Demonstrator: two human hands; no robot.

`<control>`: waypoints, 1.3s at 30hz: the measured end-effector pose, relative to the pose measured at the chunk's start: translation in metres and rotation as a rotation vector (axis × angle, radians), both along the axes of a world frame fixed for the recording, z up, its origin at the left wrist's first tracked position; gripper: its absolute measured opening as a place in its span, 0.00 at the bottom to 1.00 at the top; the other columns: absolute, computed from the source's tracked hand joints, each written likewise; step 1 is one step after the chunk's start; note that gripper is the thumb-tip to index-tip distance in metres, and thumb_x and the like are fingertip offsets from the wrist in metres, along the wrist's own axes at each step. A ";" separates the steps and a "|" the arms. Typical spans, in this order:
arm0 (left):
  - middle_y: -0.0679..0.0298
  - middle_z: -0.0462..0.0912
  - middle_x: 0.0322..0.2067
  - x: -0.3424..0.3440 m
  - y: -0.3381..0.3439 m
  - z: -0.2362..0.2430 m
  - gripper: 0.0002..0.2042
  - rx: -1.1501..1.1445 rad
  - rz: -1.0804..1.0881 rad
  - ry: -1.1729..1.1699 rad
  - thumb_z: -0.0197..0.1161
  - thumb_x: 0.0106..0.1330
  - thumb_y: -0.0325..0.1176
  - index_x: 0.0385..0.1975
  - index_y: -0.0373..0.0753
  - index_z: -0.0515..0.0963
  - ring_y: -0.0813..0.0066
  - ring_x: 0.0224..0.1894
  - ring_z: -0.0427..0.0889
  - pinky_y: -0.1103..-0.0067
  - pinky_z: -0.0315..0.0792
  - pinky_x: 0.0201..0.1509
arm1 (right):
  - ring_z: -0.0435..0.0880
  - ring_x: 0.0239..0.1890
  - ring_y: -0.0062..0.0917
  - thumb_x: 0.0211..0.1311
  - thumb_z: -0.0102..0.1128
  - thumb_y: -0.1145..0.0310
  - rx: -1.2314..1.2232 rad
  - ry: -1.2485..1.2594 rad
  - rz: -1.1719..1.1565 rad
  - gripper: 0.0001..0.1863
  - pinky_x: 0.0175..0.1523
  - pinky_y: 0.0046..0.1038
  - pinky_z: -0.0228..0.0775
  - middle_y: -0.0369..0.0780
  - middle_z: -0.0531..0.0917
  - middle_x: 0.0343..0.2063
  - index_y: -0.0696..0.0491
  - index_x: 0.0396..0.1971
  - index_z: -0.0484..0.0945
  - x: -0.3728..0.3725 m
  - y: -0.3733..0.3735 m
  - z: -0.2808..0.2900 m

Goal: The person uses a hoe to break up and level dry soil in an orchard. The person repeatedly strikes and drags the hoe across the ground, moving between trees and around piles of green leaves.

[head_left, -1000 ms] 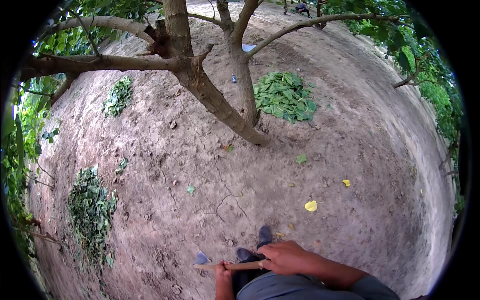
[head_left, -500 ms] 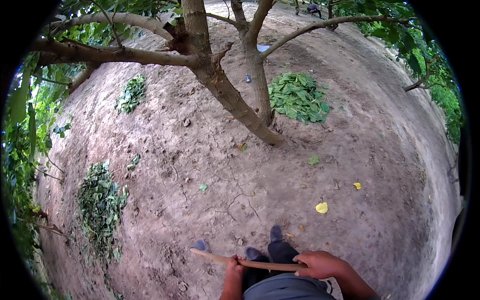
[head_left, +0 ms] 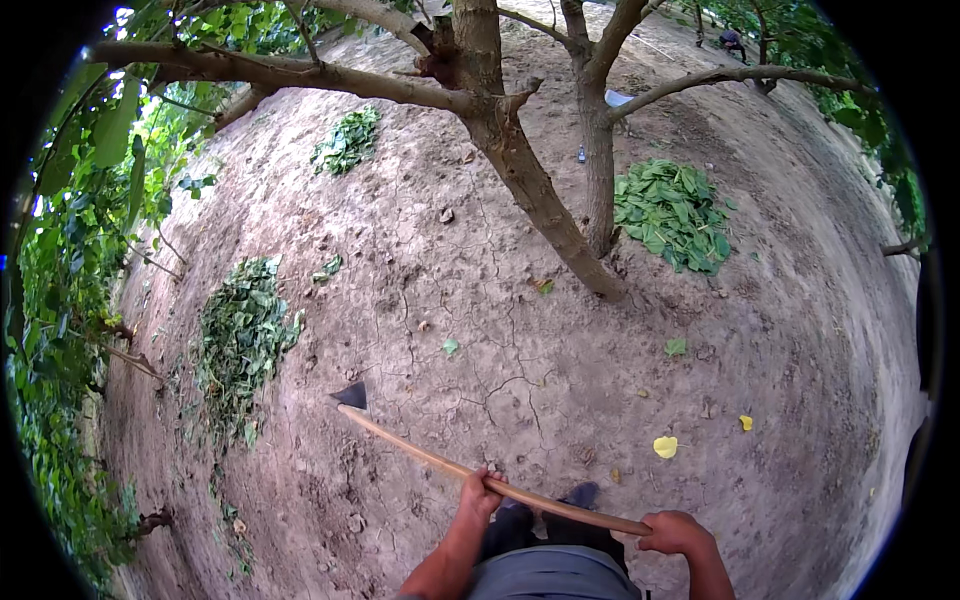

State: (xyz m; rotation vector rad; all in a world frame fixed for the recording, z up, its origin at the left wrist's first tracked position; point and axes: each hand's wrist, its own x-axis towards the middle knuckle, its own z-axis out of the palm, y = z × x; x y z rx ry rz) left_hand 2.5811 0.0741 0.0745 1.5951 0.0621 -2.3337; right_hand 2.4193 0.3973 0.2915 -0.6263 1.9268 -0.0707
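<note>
A hoe (head_left: 415, 455) with a long, slightly curved wooden handle slants across in front of me. Its dark metal blade (head_left: 351, 396) points away to the left, over or on the bare soil; whether it touches is hard to tell. My left hand (head_left: 482, 492) is wrapped round the middle of the handle. Near the handle's other end, my right hand (head_left: 672, 532) is closed on it. Below the handle one of my dark shoes (head_left: 580, 494) partly shows. Closest to the blade lies a heap of cut green leaves (head_left: 245, 335).
A forked tree trunk (head_left: 535, 195) rises ahead, with a thick branch (head_left: 270, 72) reaching left. Another leaf pile (head_left: 672, 215) lies beside it, a smaller one (head_left: 346, 140) farther left. Dense foliage (head_left: 65, 430) lines the left. A distant person (head_left: 733, 43) is at upper right.
The hoe's blade has swung outward, away from my body and to the left. Both arms have extended, and my right hand has shifted right. The whole view has shifted too.
</note>
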 end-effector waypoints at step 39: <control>0.68 0.64 0.12 -0.138 0.142 -0.043 0.14 -0.127 -0.387 -0.176 0.53 0.61 0.39 0.14 0.45 0.63 0.68 0.18 0.66 0.69 0.65 0.32 | 0.80 0.38 0.38 0.43 0.57 0.64 0.455 0.210 -0.488 0.10 0.43 0.36 0.73 0.42 0.82 0.32 0.50 0.28 0.81 -0.025 0.342 -0.120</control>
